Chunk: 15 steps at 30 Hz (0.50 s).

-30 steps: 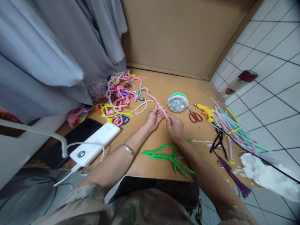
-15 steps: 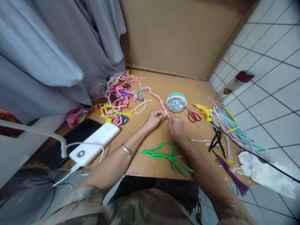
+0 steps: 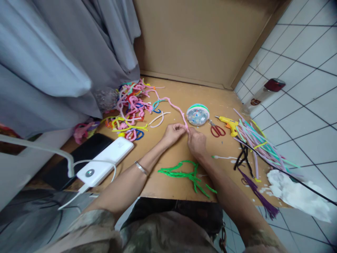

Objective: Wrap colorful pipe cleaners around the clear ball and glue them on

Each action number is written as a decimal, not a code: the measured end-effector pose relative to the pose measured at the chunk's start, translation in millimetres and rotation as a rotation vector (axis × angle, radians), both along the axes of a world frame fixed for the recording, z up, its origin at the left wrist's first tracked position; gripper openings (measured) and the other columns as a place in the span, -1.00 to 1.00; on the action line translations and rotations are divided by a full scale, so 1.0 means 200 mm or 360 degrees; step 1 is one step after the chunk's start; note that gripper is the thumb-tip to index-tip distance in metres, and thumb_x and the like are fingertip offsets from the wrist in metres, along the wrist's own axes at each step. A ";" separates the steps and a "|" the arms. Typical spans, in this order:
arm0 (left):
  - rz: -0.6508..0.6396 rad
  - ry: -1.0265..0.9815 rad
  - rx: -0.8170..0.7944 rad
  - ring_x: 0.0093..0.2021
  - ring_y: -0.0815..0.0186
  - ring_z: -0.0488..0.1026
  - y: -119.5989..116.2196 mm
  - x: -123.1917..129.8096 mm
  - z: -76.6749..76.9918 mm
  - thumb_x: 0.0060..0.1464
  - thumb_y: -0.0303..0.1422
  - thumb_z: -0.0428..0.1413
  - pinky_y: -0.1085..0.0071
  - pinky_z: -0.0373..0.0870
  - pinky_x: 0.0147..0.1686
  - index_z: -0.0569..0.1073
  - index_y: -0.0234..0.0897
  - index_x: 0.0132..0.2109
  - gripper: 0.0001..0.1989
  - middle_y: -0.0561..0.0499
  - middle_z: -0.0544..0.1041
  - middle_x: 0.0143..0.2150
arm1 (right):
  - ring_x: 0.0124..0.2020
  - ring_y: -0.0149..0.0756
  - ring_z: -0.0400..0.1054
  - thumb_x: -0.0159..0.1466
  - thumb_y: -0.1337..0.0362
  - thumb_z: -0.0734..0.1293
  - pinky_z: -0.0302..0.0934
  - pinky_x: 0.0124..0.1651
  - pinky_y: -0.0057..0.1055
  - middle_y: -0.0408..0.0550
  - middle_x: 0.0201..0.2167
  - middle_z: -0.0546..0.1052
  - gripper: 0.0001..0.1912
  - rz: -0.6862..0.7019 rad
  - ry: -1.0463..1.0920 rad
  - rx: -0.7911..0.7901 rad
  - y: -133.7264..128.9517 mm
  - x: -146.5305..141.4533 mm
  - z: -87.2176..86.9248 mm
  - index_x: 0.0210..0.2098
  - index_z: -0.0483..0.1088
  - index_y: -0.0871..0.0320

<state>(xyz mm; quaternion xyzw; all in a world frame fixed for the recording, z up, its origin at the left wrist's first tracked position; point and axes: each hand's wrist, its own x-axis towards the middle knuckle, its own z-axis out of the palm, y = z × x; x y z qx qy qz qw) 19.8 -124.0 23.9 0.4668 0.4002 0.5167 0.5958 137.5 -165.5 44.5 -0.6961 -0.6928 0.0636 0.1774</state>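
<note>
A long pink fuzzy strand [image 3: 176, 106] runs from the colorful pile [image 3: 134, 105] at the back left down to my hands at the middle of the table. My left hand [image 3: 173, 134] pinches its near end from the left. Close beside it, my right hand [image 3: 197, 141] is closed on the same end, thumb and fingers pressed together. The fingertips of both hands almost touch. Green fuzzy stems [image 3: 181, 174] lie on the table nearer to me, below the hands. Beyond my right hand sits a round clear container [image 3: 198, 115] with a green and white rim.
Red-handled scissors [image 3: 218, 130], a yellow glue gun [image 3: 228, 123] and a bundle of pastel stems [image 3: 263, 144] lie to the right. A purple tassel [image 3: 256, 193] and white fluff [image 3: 297, 195] are nearer. A white power bank [image 3: 106, 161] with a cable lies left; a bottle [image 3: 263, 94] stands back right.
</note>
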 end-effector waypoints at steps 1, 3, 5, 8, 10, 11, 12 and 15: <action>0.0021 0.0024 0.0022 -0.59 0.50 0.21 0.00 0.00 0.00 -0.22 -0.48 0.22 0.56 0.07 -0.55 0.51 -0.33 -0.54 -0.97 0.11 0.42 -0.62 | -0.37 -0.17 0.43 0.41 0.30 0.10 0.07 -0.31 -0.35 0.20 -0.30 0.60 -0.64 -0.0006 -0.0005 -0.0004 0.00 0.00 0.00 -0.06 0.49 0.24; 0.0049 0.0062 0.0058 -0.57 0.50 0.23 -0.01 0.00 0.00 -0.22 -0.50 0.21 0.57 0.10 -0.53 0.50 -0.33 -0.56 -0.95 0.11 0.44 -0.61 | -0.38 -0.18 0.40 0.41 0.29 0.10 0.05 -0.32 -0.35 0.17 -0.33 0.59 -0.65 -0.0028 0.0015 0.0001 0.01 0.00 0.00 -0.09 0.49 0.23; 0.0079 0.0083 0.0074 -0.57 0.50 0.23 -0.01 0.01 0.00 -0.22 -0.52 0.22 0.57 0.11 -0.52 0.49 -0.33 -0.57 -0.93 0.12 0.42 -0.62 | -0.41 -0.21 0.36 0.39 0.27 0.13 0.02 -0.34 -0.36 0.11 -0.41 0.56 -0.68 -0.0046 0.0096 0.0023 0.02 0.01 -0.01 -0.15 0.50 0.20; 0.0120 0.0063 0.0030 -0.57 0.50 0.24 -0.01 0.02 -0.01 -0.20 -0.54 0.24 0.56 0.12 -0.52 0.48 -0.34 -0.57 -0.90 0.12 0.42 -0.62 | -0.47 -0.29 0.25 0.34 0.24 0.18 -0.03 -0.38 -0.40 -0.06 -0.55 0.45 -0.73 -0.0022 0.0427 0.0078 0.04 0.04 -0.04 -0.32 0.49 0.14; 0.0079 -0.0025 -0.0033 -0.60 0.52 0.22 0.00 0.02 -0.01 -0.16 -0.52 0.25 0.56 0.10 -0.54 0.48 -0.35 -0.57 -0.88 0.11 0.41 -0.64 | -0.54 -0.35 0.16 0.30 0.18 0.20 -0.06 -0.43 -0.43 -0.17 -0.63 0.34 -0.73 0.0030 0.0842 0.0078 0.06 0.05 -0.06 -0.42 0.44 0.12; 0.0029 -0.0101 -0.0076 -0.62 0.53 0.20 0.01 0.02 -0.01 -0.13 -0.49 0.26 0.56 0.08 -0.56 0.47 -0.36 -0.57 -0.86 0.10 0.41 -0.64 | -0.58 -0.39 0.11 0.28 0.12 0.21 -0.07 -0.45 -0.45 -0.22 -0.67 0.29 -0.72 0.0059 0.1085 0.0053 0.07 0.05 -0.07 -0.45 0.41 0.12; -0.0031 -0.0196 -0.0128 -0.63 0.54 0.19 0.01 0.01 -0.01 -0.11 -0.46 0.28 0.57 0.07 -0.57 0.47 -0.36 -0.56 -0.83 0.09 0.40 -0.64 | -0.62 -0.42 0.06 0.25 0.06 0.23 -0.09 -0.48 -0.46 -0.26 -0.71 0.24 -0.70 0.0090 0.1325 0.0013 0.07 0.05 -0.08 -0.47 0.39 0.12; -0.0181 -0.0508 -0.0309 -0.61 0.53 0.26 0.02 -0.01 0.01 -0.05 -0.35 0.32 0.59 0.15 -0.57 0.49 -0.40 -0.50 -0.78 0.04 0.44 -0.60 | -0.71 -0.51 -0.10 0.16 -0.06 0.29 -0.17 -0.57 -0.50 -0.35 -0.78 0.15 -0.64 0.0195 0.1857 -0.0173 0.07 0.03 -0.07 -0.48 0.36 0.12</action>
